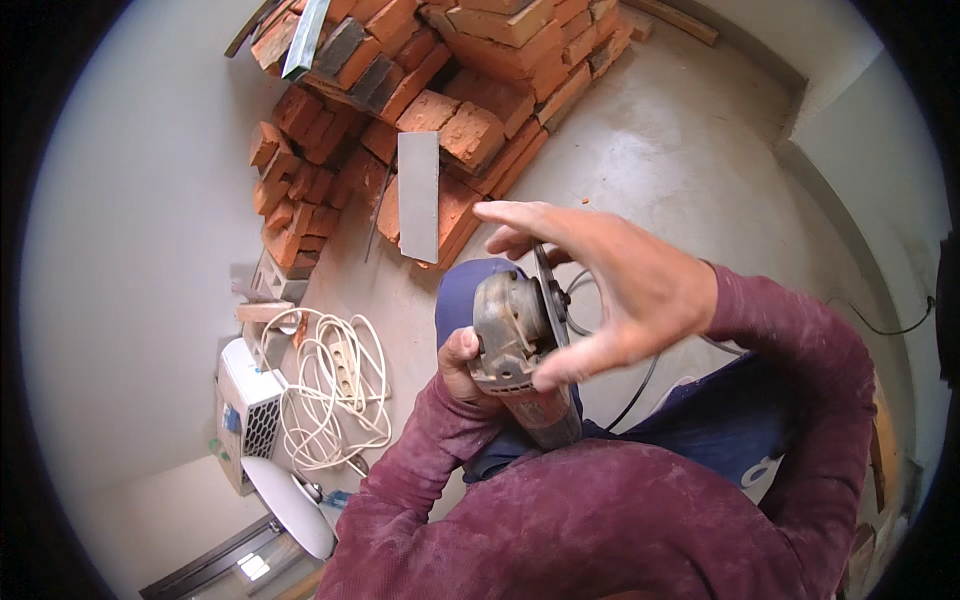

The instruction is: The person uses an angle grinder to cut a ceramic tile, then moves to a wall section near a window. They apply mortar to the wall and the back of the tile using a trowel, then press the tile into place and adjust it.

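Note:
My left hand (461,362) is closed around the body of a worn, dusty angle grinder (508,325), held over my lap with its head pointing away from me. A thin dark disc (545,285) sits on the right side of the grinder's head, with a nut at its middle. My right hand (630,285) spans the disc with fingers and thumb wide apart. Its fingertips are at the disc's far edge, partly hidden behind it. The thumb lies close to the near edge; whether it touches, I cannot tell.
Ahead stands a stack of orange bricks (500,120), with a grey slab (418,197) leaning on it. To the left lie a coiled white extension cord (340,385), a white box with a mesh side (248,410) and a round white disc-shaped object (290,507). A dark cable (637,395) runs beside my leg.

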Demonstrator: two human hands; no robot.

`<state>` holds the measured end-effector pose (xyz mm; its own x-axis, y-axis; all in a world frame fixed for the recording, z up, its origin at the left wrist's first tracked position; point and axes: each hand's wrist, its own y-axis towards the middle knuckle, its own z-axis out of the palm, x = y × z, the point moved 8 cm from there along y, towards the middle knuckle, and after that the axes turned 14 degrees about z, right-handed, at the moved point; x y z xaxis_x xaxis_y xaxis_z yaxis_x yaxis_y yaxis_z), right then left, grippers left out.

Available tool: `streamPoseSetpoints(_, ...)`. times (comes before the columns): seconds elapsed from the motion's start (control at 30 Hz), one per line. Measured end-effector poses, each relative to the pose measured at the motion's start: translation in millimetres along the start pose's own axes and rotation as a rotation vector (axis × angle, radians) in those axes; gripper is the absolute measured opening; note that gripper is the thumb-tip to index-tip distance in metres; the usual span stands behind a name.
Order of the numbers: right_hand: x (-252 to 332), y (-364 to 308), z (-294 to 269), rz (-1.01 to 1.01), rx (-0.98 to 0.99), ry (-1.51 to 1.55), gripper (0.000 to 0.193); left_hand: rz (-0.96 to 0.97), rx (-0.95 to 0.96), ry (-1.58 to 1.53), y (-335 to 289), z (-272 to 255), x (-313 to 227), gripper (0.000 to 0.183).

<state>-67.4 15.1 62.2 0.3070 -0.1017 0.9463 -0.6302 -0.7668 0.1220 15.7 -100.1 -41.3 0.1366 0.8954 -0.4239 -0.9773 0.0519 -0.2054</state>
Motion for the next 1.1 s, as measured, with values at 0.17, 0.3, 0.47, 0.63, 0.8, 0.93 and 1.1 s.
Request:
streamPoseSetpoints(0.17,12,-3,11,-0.119,-0.079,0.034,0.11,-0.034,0.03,-0.158,-26,-20,-19,0.09)
streamPoseSetpoints(0.3,-8,17,28,0.276,0.149,0.156,0.098,0.055,0.038,-0.045,-38,-23,-40,0.095)
streamPoseSetpoints(0.47,7,33,56,0.033,0.109,0.03,0.095,0.269,-0.047,-0.03,-48,-26,-57,0.094)
streamPoseSetpoints(0.63,-7,37,67,0.255,0.147,0.249,0.101,0.3,0.003,-0.084,-37,-24,-63,0.094)
streamPoseSetpoints(0.8,14,40,67,-0.186,-0.001,0.086,0.082,0.304,-0.002,-0.071,-31,-28,-66,0.094)
streamPoseSetpoints(0.93,11,45,62,-0.19,-0.085,-0.08,0.035,0.302,-0.014,-0.064,-32,-32,-68,0.094)
streamPoseSetpoints(1.1,17,47,82,-0.315,-0.068,-0.176,0.026,0.313,-0.019,-0.067,-33,-34,-71,0.094)
